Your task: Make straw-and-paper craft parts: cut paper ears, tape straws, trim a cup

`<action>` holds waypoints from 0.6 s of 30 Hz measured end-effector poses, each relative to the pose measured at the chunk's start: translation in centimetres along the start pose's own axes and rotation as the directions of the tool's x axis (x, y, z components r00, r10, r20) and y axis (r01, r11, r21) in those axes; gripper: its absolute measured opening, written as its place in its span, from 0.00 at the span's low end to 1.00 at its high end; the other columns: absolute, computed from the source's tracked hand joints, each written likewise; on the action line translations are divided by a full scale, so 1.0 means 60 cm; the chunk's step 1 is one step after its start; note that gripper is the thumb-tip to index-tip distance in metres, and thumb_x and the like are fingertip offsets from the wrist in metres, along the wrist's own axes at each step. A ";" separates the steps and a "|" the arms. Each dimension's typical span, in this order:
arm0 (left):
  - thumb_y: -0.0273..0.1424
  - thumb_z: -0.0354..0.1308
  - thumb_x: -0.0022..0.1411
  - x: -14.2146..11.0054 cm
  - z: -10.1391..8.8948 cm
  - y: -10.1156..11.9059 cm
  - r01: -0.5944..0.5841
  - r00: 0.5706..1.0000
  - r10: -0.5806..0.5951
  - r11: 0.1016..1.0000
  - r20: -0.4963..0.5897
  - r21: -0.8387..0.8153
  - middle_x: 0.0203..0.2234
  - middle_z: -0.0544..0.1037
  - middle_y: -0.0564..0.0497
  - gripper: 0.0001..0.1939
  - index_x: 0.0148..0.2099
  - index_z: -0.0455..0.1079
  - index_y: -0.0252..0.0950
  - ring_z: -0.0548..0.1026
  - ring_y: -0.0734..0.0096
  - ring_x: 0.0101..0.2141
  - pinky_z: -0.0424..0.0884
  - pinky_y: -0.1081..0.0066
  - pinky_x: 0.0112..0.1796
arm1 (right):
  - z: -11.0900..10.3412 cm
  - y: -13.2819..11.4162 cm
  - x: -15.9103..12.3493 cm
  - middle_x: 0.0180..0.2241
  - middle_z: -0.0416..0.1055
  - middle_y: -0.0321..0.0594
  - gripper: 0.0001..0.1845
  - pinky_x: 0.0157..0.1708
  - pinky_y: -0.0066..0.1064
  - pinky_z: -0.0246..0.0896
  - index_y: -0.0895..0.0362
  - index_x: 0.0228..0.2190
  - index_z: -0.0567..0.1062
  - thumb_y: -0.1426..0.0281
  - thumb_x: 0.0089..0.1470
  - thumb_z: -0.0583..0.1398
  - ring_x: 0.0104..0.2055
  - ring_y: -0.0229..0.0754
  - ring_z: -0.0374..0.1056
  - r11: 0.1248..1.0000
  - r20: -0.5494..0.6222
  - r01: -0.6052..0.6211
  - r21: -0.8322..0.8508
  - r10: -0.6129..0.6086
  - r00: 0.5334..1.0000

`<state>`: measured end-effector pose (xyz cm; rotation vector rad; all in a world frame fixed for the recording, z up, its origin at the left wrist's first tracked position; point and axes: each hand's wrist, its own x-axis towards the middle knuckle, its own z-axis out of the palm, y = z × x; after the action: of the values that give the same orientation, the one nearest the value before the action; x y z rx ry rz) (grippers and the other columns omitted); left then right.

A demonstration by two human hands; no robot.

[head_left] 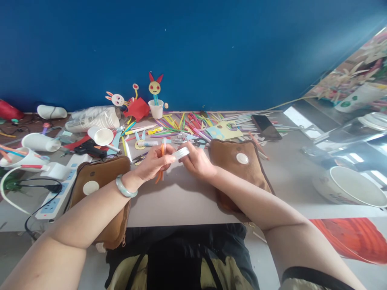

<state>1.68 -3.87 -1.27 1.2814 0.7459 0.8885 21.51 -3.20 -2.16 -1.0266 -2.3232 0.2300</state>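
Note:
Near the table's middle, my left hand point(156, 161) pinches thin orange strips point(160, 176) that look like pipe cleaners; their ends hang below the fingers. Between thumb and fingertips it also meets a short white piece point(180, 153), perhaps a bit of tape or a folded strip. Closed on the right end of that white piece is my right hand point(198, 162), its fingers curled. Just beyond the hands lie scissors point(199, 141) and a small tube point(148, 143). Brown cushions lie beneath both forearms, the left one point(102, 177) and the right one point(238, 173).
Many coloured sticks point(172, 123) litter the table's back. A rabbit-faced figure stands in a paper cup point(156, 109). At left are a glue gun point(90, 149), stacked cups point(96, 120) and a power strip point(57, 193). A phone point(266, 127) and bowl point(358, 187) are at right.

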 end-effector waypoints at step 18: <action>0.36 0.61 0.57 0.001 -0.005 -0.010 0.000 1.000 0.000 1.000 0.002 0.007 0.18 0.67 0.58 0.09 0.36 0.70 0.36 0.63 0.80 0.17 0.59 0.77 0.19 | 0.014 0.001 0.000 0.28 0.72 0.37 0.11 0.28 0.29 0.58 0.57 0.44 0.67 0.67 0.60 0.54 0.24 0.38 0.64 0.970 -0.153 -0.052 0.239 0.090 0.984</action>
<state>1.51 -3.69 -1.89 1.2883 0.7477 0.8853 21.08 -3.10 -2.89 -0.9732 -2.0579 0.4221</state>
